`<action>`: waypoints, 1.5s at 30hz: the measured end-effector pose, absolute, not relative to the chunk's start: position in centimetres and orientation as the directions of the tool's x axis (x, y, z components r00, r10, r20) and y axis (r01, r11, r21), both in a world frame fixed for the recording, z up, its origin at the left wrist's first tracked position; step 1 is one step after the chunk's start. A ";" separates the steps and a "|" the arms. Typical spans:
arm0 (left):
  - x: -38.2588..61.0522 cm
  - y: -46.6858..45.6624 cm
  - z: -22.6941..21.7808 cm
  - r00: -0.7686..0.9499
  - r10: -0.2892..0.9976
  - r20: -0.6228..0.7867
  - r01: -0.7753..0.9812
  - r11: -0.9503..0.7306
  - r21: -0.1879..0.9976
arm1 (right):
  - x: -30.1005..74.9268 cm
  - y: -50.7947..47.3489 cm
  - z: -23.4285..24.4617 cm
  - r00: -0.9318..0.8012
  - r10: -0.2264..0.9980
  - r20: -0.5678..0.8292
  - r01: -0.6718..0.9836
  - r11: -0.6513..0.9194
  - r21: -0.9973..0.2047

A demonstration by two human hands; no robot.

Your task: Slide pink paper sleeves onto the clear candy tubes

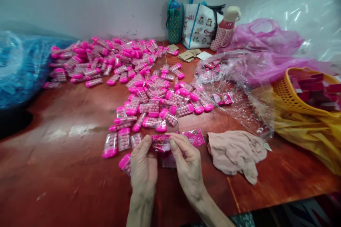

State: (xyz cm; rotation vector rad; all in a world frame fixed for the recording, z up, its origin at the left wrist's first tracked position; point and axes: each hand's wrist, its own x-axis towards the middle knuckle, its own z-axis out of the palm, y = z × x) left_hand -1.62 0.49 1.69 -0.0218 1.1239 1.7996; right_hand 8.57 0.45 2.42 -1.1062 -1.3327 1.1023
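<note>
Between my fingertips is a shiny pink printed wrapper [160,143], held up over the near middle of the table. My left hand [145,165] pinches its left end, and my right hand [186,161] pinches the right end with thumb and fingers. Behind my right fingers lies another pink patterned wrapper [195,137]. Close to my left hand are clear boxes of pink round candies with bright pink caps, among them a standing candy box [124,139] and a tilted candy box [125,164]. Whether a box sits inside the held wrapper I cannot tell.
A large pile of candy boxes [106,58] spreads across the table [66,170]. On the right lie a beige cloth [237,152], a clear plastic bag [239,92] and a yellow basket [290,92]. A blue bag [23,67] bulges at left; a tote bag [198,25] stands behind.
</note>
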 end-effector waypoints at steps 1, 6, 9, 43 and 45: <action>-1.9 0.6 1.8 -0.532 0.705 -0.469 -0.732 -0.105 0.673 | 8.8 0.8 2.4 -0.018 0.991 0.131 0.032 0.131 -0.991; -3.3 1.5 2.6 -0.621 0.653 -0.434 -0.685 -0.183 0.705 | 9.6 4.5 1.6 0.087 0.977 0.195 0.302 0.161 -0.940; -3.6 1.9 3.0 -0.596 0.687 -0.415 -0.679 -0.155 0.718 | 8.4 6.7 0.3 0.013 0.976 0.217 0.427 0.191 -0.884; -2.6 3.7 1.8 -0.870 0.488 -0.072 -0.200 -0.215 0.956 | 8.1 0.8 3.0 -0.235 0.921 -0.310 -0.127 -0.345 -0.930; -2.6 3.6 1.8 -0.850 0.522 -0.065 -0.195 -0.197 0.961 | 8.2 0.9 2.7 -0.313 0.887 -0.340 -0.215 -0.415 -0.884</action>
